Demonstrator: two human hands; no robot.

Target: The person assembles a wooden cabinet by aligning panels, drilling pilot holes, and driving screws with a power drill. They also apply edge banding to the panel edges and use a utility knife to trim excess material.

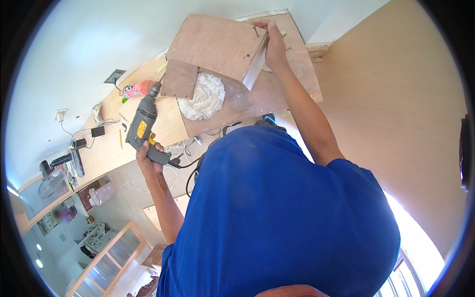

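At bench (170,123), L hand (149,159) wrapped round grey drill (142,123) (w/ yellow trigger (151,140)), R hand (275,49) gripping wooden box (217,44) end.

The light-brown plywood assembly (217,44) covers part of the crumpled white cloth (204,99). The grey-and-yellow corded power drill (142,121) obscures part of the left hand (144,155); contact between the metal drill bit (162,78) and the assembly cannot be confirmed. The black cable (190,165) disappears behind the blue shirt (282,208). A black object (465,153) is cut off at the right rim.
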